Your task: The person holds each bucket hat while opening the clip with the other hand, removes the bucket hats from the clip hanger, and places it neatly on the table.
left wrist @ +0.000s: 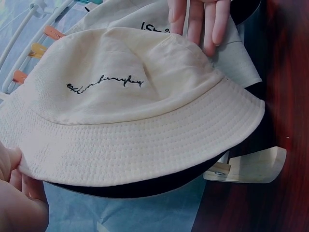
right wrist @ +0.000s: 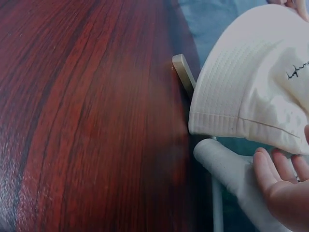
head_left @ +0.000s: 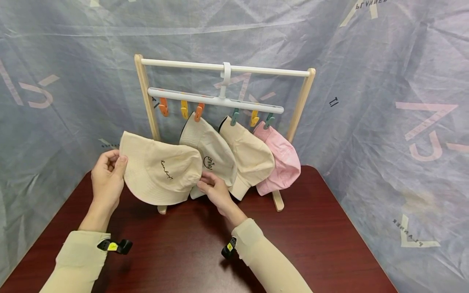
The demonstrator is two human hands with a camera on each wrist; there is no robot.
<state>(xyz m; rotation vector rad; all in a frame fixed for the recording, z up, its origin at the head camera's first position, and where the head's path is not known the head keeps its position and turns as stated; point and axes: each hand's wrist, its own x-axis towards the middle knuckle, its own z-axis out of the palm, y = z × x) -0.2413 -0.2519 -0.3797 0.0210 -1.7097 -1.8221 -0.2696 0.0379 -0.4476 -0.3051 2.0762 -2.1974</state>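
My left hand (head_left: 108, 173) pinches the brim of a cream bucket hat (head_left: 165, 162) between thumb and fingers. Dark script is stitched on the hat's crown, and its dark inside shows under the brim in the left wrist view. My right hand (head_left: 218, 193) is at the crown's far end, its fingers (left wrist: 195, 24) extended and touching or close beside the cloth. Behind the held hat hangs a light grey bucket hat (head_left: 220, 150) with a smile design, its brim in an orange clip (head_left: 199, 112).
A wooden-legged rack (head_left: 301, 103) bears a white hanger (head_left: 183, 96) with several coloured clips. A second cream hat (head_left: 249, 154) and a pink hat (head_left: 280, 158) hang from green clips at the right. The rack stands on a dark red table (head_left: 311, 244) before a grey curtain (head_left: 373, 122).
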